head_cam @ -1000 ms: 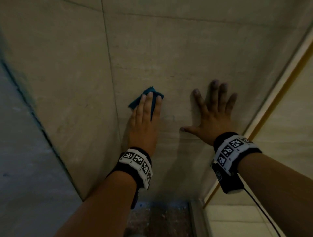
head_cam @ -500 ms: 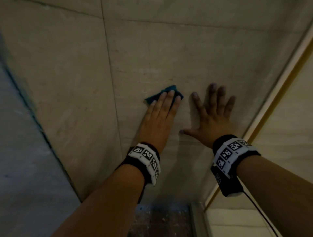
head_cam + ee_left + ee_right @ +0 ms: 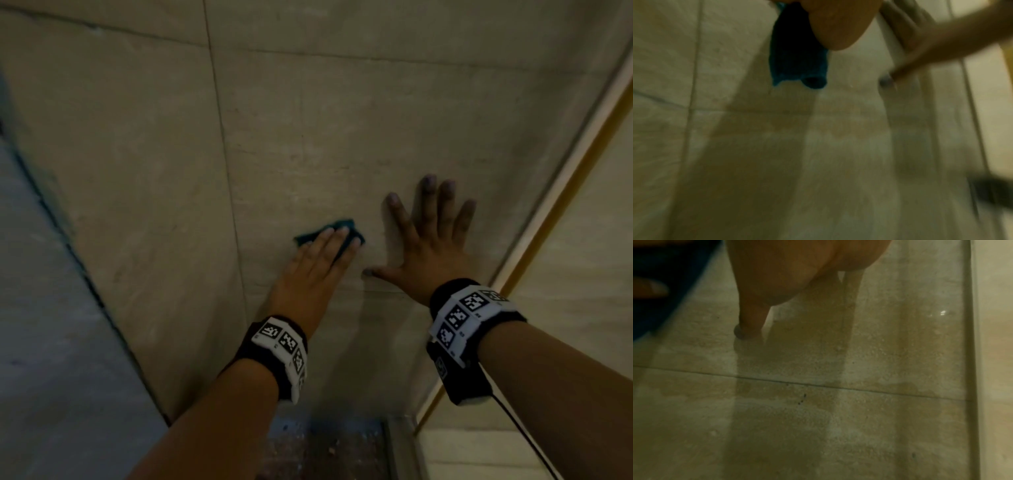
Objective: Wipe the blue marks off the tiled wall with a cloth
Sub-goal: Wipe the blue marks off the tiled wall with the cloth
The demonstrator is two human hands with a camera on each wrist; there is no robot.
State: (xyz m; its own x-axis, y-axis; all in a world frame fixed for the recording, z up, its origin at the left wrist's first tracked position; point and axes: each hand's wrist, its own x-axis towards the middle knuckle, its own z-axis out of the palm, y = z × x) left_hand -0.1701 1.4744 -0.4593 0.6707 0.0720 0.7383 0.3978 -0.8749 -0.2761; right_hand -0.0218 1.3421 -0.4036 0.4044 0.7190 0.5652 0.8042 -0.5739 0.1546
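A small blue cloth (image 3: pixel 310 236) lies flat against the beige tiled wall (image 3: pixel 308 120). My left hand (image 3: pixel 317 263) presses it there with straight fingers laid over it; the cloth (image 3: pixel 797 53) shows under the palm in the left wrist view. My right hand (image 3: pixel 428 240) is spread flat on the wall just right of the cloth, thumb stretched toward it. In the right wrist view the right hand (image 3: pixel 789 272) rests on the tile, with the cloth (image 3: pixel 670 288) at the left edge. I see no blue marks on the wall in this dim light.
A pale frame with a yellow strip (image 3: pixel 561 192) runs diagonally down the right side of the wall. A grey wall (image 3: pixel 51 342) meets the tiles at the left corner. A dark speckled floor (image 3: pixel 325 448) lies below.
My left hand has slid the cloth to the right and slightly down across the tile, closer to my right hand. The right hand has stayed flat on the wall.
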